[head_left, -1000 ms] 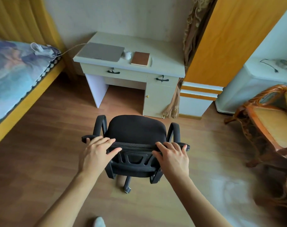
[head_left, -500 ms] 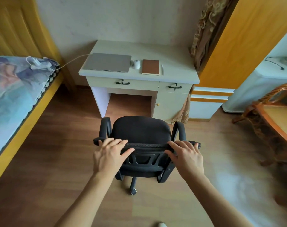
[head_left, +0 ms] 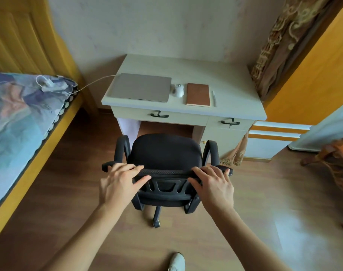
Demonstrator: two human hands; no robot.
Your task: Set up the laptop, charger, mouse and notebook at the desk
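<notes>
**Two hands on one chair, facing a set desk**

While both hands grip the top edge of one black chair (head_left: pixel 164 153), the view looks down across it to one pale desk (head_left: pixel 235 94) against the wall. Left hand (head_left: pixel 118 185) curls over the backrest's left end, thumb pressed on the rear face; right hand (head_left: pixel 213 184) curls over the right end. They sit apart, one at each side of the backrest, both clamped on it. Two arms reach in from the bottom of the view, and one white shoe (head_left: pixel 177 262) shows on the wood floor.

On the desk lie four things in a row near the front edge. One grey laptop (head_left: pixel 140 88), lid closed, is at the left. One white mouse (head_left: pixel 178 90) sits just beside its right edge. One brown notebook (head_left: pixel 198 94), closed, lies right of the mouse. One white pen (head_left: pixel 214 98) lies just beside the notebook.

One white cable (head_left: pixel 96 82) runs from the laptop's left rear corner to one white charger (head_left: pixel 47 83) resting on the bed (head_left: pixel 20 124) at left.

Two dark drawer handles (head_left: pixel 159 115) show on the desk front. The chair's seat faces the desk's knee gap, close to it but not under it.
</notes>
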